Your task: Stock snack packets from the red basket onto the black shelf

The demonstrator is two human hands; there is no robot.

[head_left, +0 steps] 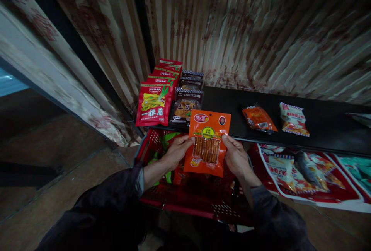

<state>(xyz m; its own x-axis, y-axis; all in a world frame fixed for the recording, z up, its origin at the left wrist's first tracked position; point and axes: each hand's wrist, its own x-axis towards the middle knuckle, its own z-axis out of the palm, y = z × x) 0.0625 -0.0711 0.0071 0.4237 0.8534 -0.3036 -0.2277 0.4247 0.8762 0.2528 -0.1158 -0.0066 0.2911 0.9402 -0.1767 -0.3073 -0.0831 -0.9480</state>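
Between my two hands is an orange snack packet [205, 146] with a clear window showing brown sticks. My left hand [178, 151] grips its left edge, thumb on the front. On the opposite edge my right hand [236, 156] pinches it the same way. The packet is held face up above a red shopping basket [199, 202], which has green and orange packets inside. Just behind it on the black shelf stand red snack packets [155, 104] in a row, and dark brown packets [187, 106] beside them.
An orange packet [259, 117] and a white-and-red packet [294, 118] lie farther right on the black shelf [226, 102]. Below, a red bin [352, 195] holds several snack bags. Behind hangs a patterned curtain [246, 30], with a dark post [142, 19] at left.
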